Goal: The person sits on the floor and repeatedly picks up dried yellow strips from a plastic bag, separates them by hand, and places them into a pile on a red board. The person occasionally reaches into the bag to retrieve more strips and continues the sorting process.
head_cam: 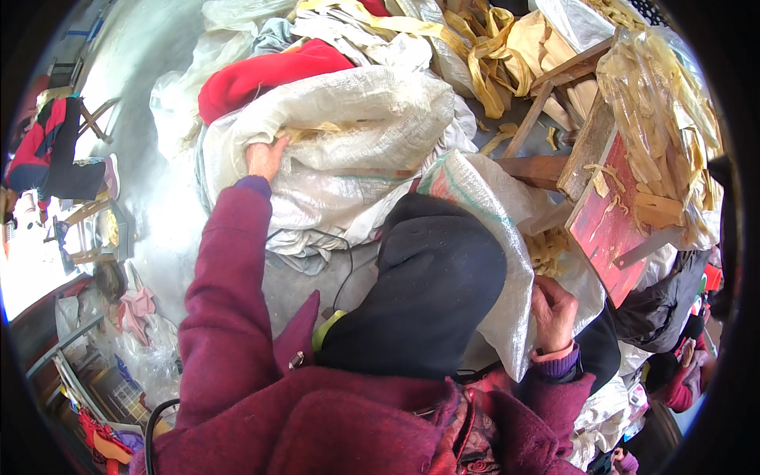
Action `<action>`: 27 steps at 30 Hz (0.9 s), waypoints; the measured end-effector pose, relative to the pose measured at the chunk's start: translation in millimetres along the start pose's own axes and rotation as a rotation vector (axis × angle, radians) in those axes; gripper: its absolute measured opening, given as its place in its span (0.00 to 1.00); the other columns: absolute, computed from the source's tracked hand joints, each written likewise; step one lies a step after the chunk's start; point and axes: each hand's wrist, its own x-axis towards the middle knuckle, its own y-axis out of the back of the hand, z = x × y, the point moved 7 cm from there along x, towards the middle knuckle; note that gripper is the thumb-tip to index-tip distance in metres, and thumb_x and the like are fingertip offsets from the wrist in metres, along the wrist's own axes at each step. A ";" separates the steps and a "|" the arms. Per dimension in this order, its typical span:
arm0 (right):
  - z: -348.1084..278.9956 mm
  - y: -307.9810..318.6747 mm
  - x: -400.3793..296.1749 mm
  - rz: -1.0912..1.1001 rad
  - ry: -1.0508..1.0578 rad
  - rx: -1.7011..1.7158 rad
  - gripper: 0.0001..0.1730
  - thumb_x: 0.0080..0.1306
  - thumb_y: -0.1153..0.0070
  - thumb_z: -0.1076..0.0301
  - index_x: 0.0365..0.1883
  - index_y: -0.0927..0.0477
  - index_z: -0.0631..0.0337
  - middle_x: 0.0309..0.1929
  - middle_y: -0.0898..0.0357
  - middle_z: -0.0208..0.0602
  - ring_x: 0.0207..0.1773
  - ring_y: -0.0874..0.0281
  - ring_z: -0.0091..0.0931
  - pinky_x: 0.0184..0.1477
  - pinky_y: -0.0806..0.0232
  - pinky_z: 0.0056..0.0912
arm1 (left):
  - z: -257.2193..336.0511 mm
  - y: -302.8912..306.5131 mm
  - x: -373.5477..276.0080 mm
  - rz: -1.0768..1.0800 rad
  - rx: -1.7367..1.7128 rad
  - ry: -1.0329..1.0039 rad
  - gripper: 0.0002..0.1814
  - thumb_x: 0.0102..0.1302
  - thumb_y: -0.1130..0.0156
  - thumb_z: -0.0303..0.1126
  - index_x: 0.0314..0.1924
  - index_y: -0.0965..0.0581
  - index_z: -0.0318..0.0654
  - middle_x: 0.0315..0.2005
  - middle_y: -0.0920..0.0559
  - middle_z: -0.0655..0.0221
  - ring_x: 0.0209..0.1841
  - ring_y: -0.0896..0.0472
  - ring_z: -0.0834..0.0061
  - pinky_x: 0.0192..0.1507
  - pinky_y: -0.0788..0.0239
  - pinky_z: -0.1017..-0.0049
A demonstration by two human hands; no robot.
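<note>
A large white woven plastic sack (350, 184) lies before me with its mouth spread, and pale yellow strips (314, 130) show inside. My left hand (266, 159) grips the near left part of its rim, most of the fingers hidden in the folds. Across my right thigh hangs a second woven sack (504, 237) with green and red print. At its right edge my right hand (554, 312) is curled, fingertips pinching the material. More yellowish strips (546, 252) lie beyond that hand, partly covered by the sheeting.
To the right, a wooden bench with a red board (605, 219) bears a metal blade (647, 248) and a bag of strips (647, 113). Red cloth (267, 74) lies behind the sack. A seated person (59, 148) is at far left; another person (683, 374) is at right.
</note>
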 end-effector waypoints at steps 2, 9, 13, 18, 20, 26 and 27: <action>-2.3 -0.7 -0.7 -0.012 0.010 -0.010 0.10 0.61 0.49 0.76 0.39 0.22 0.71 0.27 0.22 0.34 0.28 0.30 0.18 0.31 0.35 0.20 | -16.0 -12.3 -1.2 -0.073 0.026 0.113 0.21 0.55 0.36 0.39 0.45 0.24 0.34 0.42 0.22 0.53 0.46 0.25 0.53 0.49 0.36 0.66; -6.8 0.7 -0.2 0.011 0.034 0.004 0.10 0.60 0.49 0.76 0.38 0.22 0.71 0.24 0.23 0.33 0.27 0.30 0.18 0.30 0.35 0.21 | -74.0 -60.0 -16.7 -0.290 0.414 0.254 0.25 0.58 0.42 0.49 0.49 0.24 0.38 0.47 0.23 0.53 0.51 0.28 0.53 0.55 0.39 0.63; -1.8 2.2 2.0 0.019 0.005 -0.040 0.09 0.59 0.50 0.77 0.37 0.22 0.70 0.26 0.22 0.35 0.26 0.30 0.19 0.30 0.35 0.21 | -96.5 -59.5 -18.8 -0.382 0.344 0.354 0.27 0.58 0.45 0.51 0.46 0.23 0.35 0.46 0.23 0.52 0.50 0.26 0.54 0.54 0.39 0.64; 9.8 1.9 4.5 -0.012 -0.075 0.037 0.10 0.59 0.50 0.75 0.37 0.21 0.70 0.23 0.25 0.31 0.24 0.33 0.17 0.27 0.38 0.20 | -89.6 -81.2 -4.4 -0.386 0.261 0.433 0.33 0.56 0.48 0.57 0.38 0.21 0.27 0.41 0.22 0.43 0.48 0.24 0.54 0.51 0.38 0.66; 11.3 3.8 7.0 0.017 -0.085 0.011 0.09 0.59 0.49 0.74 0.36 0.21 0.70 0.21 0.26 0.30 0.23 0.34 0.17 0.25 0.40 0.20 | -94.0 -86.0 3.8 -0.440 0.262 0.451 0.30 0.59 0.49 0.53 0.43 0.22 0.30 0.45 0.23 0.47 0.51 0.25 0.56 0.53 0.38 0.66; 1.6 -0.7 18.9 0.039 -0.016 -0.065 0.08 0.60 0.47 0.72 0.31 0.21 0.69 0.18 0.27 0.30 0.19 0.36 0.16 0.21 0.45 0.19 | -127.7 -21.6 45.6 -0.247 0.531 0.268 0.22 0.62 0.55 0.45 0.47 0.22 0.40 0.49 0.23 0.57 0.53 0.26 0.59 0.54 0.37 0.64; 1.1 -1.0 20.6 0.053 -0.021 -0.083 0.08 0.60 0.47 0.72 0.31 0.22 0.69 0.18 0.27 0.30 0.19 0.36 0.16 0.21 0.44 0.19 | -130.3 -23.4 45.7 -0.253 0.574 0.263 0.23 0.63 0.56 0.46 0.48 0.23 0.41 0.50 0.24 0.58 0.53 0.27 0.60 0.55 0.37 0.64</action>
